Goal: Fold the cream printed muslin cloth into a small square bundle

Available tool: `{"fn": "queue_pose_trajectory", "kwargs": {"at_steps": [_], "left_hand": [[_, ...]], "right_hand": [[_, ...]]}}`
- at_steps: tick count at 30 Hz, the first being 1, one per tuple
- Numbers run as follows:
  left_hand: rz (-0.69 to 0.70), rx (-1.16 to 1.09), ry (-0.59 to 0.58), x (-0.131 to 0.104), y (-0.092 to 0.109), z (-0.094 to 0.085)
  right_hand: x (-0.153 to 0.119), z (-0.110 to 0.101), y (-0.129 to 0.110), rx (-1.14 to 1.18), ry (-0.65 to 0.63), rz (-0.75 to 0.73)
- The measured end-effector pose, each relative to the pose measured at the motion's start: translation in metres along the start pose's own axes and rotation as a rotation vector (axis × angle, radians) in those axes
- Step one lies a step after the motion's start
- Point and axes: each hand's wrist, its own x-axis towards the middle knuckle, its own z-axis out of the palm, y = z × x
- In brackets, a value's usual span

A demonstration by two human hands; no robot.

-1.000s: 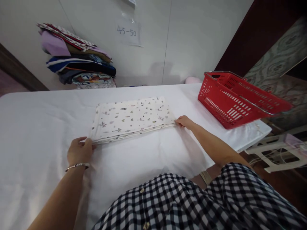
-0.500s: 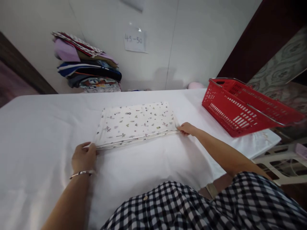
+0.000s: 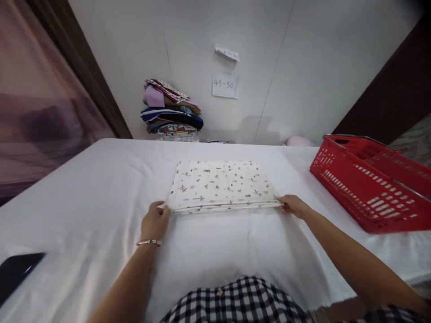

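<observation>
A folded white cloth with small printed plants and shapes lies flat on the white-covered table in front of me. Its layered folded edge faces my body. My left hand, with a silver bracelet at the wrist, pinches the cloth's near left corner between thumb and fingers. At the near right corner, the fingers of my right hand are closed on the same folded edge. Both corners are partly covered by my fingertips.
On the right stands a red plastic basket with metal handles. Stacked folded fabrics rise behind the table by the wall. A paper label reads 45-50. A dark flat object lies at lower left.
My view has swung left and drawn back, so the scene sits further right and the dark object shows. Both hands keep hold of the cloth's corners, its near edge now more level.
</observation>
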Motion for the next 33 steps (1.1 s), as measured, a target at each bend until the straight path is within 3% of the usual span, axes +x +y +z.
{"fn": "queue_pose_trajectory", "kwargs": {"at_steps": [5, 12, 14, 17, 19, 21, 23, 25, 29, 33], "left_hand": [[0.009, 0.016, -0.019, -0.017, 0.001, -0.002], [0.048, 0.104, -0.048, -0.03, 0.002, 0.002], [0.053, 0.119, -0.066, -0.03, 0.003, 0.001], [0.05, 0.122, -0.088, -0.029, 0.004, -0.001], [0.036, 0.119, -0.094, -0.029, 0.005, -0.002], [0.025, 0.127, -0.086, -0.03, 0.004, -0.003], [0.018, 0.14, -0.072, -0.031, 0.003, -0.003], [0.014, 0.157, -0.06, -0.032, 0.001, -0.004], [0.02, 0.186, -0.085, -0.033, 0.0, -0.005], [0.026, 0.233, -0.154, -0.031, 0.003, -0.009]], "right_hand": [[0.003, -0.014, 0.013, -0.058, -0.028, -0.07], [0.024, -0.02, 0.032, -0.533, 0.045, -0.141], [0.026, -0.018, 0.028, -0.753, 0.138, -0.262], [0.021, -0.002, 0.012, -0.96, 0.301, -0.608], [0.015, 0.019, 0.003, -0.979, 0.284, -0.841], [0.013, 0.04, 0.0, -1.013, 0.16, -0.968], [0.018, 0.055, 0.007, -1.098, 0.074, -0.97], [0.027, 0.061, 0.019, -1.179, 0.07, -0.923], [0.042, 0.058, 0.037, -1.234, 0.102, -0.917], [0.042, 0.054, 0.035, -1.229, 0.077, -0.891]]}}
